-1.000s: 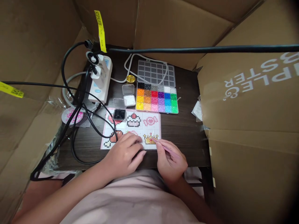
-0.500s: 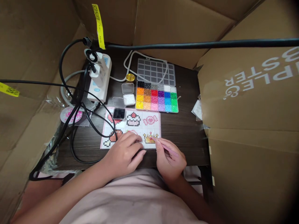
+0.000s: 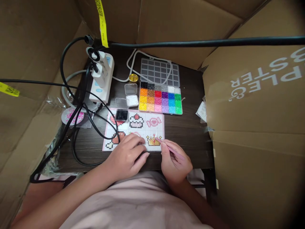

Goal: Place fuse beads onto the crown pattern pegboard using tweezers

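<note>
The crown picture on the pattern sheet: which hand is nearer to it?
Right. The right hand sits just below-right of the crown picture, its pink tweezers tip on it. The left hand rests further left.

Both hands lie close together, left hand (image 3: 126, 156) flat with fingers spread, right hand (image 3: 175, 162) pinched.

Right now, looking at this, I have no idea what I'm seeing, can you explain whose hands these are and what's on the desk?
The view comes from a camera on a person's head, looking down at their own hands. The left hand rests on a pattern sheet of pixel drawings. The right hand grips thin pink tweezers, tip at the crown drawing. Behind lie an open bead box of sorted colours, a power strip with cables, and cardboard walls all around the dark table.
</note>
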A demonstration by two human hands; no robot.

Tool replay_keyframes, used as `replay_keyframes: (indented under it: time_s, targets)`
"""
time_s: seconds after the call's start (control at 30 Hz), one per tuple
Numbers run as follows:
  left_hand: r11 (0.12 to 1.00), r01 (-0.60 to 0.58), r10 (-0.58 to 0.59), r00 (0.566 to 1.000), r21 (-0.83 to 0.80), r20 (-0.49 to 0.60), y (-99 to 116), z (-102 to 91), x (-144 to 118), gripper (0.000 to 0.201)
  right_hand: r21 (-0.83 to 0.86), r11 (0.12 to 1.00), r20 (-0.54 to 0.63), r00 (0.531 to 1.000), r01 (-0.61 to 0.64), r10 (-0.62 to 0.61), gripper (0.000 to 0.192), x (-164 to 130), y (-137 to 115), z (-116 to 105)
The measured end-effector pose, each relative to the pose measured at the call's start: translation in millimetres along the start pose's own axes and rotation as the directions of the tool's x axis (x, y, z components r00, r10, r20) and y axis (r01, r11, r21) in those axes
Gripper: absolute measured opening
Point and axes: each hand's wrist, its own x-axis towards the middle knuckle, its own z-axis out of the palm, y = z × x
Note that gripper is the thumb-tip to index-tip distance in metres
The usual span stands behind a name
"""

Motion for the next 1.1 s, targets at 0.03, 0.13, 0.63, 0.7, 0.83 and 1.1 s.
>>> replay_keyframes:
  time_s: [0.03, 0.13, 0.63, 0.7, 0.83, 1.1]
  targets:
    - [1.000, 0.001, -0.001, 1.000, -0.002, 0.000, -0.1, 0.1, -0.1, 0.010, 0.005, 1.000, -0.005, 1.000, -0.002, 0.002, 0.014, -0.1, 0.8, 0.6]
    - [1.000, 0.001, -0.002, 1.000, -0.007, -0.005, -0.6, 0.8, -0.6, 0.011, 0.009, 1.000, 0.000, 1.000, 0.013, -0.013, 0.015, 0.4, 1.8, 2.1]
    - [1.000, -0.004, 0.004, 1.000, -0.016, 0.008, -2.1, 2.2, -2.8, 0.009, -0.007, 0.994, 0.028, 0.994, 0.108, -0.108, 0.020, 3.3, -2.1, -0.4]
    - [1.000, -0.003, 0.003, 1.000, -0.015, 0.011, -2.3, 2.6, -2.9, 0.009, -0.001, 0.996, 0.018, 0.996, 0.091, -0.091, 0.019, 2.5, -1.3, -0.4]
    - [1.000, -0.003, 0.003, 1.000, -0.016, 0.008, -2.7, 2.9, -2.8, 0.009, 0.010, 0.998, -0.011, 0.998, 0.054, -0.054, 0.018, 0.8, 0.1, 0.2]
    - [1.000, -0.010, 0.010, 1.000, -0.018, 0.006, -2.6, 2.3, -1.1, 0.009, -0.022, 0.999, 0.005, 0.999, 0.046, -0.046, 0.015, 1.7, -0.7, 0.3]
